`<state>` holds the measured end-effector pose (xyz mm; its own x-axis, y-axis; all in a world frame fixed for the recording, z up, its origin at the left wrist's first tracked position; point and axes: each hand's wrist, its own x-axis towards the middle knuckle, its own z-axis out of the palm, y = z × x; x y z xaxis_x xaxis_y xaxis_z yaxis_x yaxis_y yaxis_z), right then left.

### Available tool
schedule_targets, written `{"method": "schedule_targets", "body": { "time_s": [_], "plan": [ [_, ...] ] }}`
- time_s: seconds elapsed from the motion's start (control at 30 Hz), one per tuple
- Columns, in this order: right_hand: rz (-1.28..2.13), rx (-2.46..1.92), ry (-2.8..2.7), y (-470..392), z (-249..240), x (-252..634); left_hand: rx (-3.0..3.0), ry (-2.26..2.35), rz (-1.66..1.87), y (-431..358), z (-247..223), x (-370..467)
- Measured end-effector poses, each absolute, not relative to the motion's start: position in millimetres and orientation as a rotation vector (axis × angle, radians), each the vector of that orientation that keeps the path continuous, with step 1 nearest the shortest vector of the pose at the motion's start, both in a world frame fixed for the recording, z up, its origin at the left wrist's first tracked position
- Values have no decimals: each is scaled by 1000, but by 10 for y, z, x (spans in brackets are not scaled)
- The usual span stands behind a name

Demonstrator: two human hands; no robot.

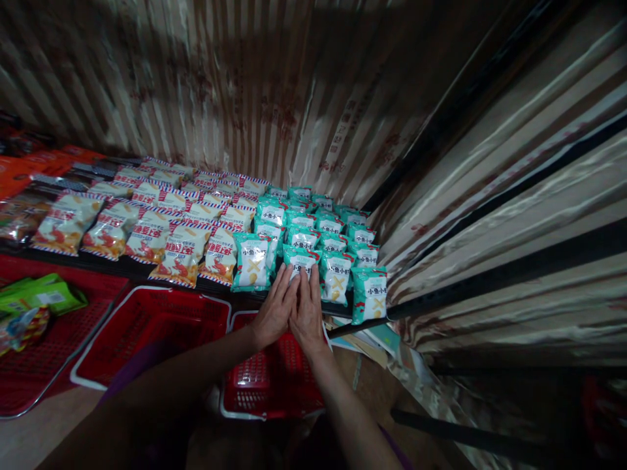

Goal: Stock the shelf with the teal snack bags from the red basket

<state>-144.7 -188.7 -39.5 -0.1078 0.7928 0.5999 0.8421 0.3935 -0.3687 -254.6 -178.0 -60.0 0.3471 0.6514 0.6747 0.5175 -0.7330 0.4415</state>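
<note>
My left hand (pixel 275 305) and my right hand (pixel 307 312) are side by side, thumbs close together. Fingers of both stretch out over the lower front of a teal-and-white snack bag (pixel 301 256), covering its bottom part. This bag leans in the front row of the shelf. To its left stands another teal snack bag (pixel 253 261); to its right is one more (pixel 336 274), with a further teal bag (pixel 369 295) at the shelf's right end. Several matching bags are lined up in rows behind them.
White-and-orange snack bags (pixel 177 253) fill the shelf's middle, with orange packets (pixel 24 171) farther left. Below are red baskets: one under my hands (pixel 245 365), one beside it (pixel 142 326), and one holding green packets (pixel 53 290). Corrugated sheeting (pixel 274 91) and dark bars (pixel 490 281) border the shelf.
</note>
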Motion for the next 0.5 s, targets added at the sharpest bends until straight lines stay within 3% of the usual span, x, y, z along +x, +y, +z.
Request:
{"method": "schedule_targets", "body": {
  "time_s": [0.5],
  "plan": [
    [-91,-1465,-1847,-1926,-451,-1475,2502,1065,1309,-1762,-639,-2601]
  ]
}}
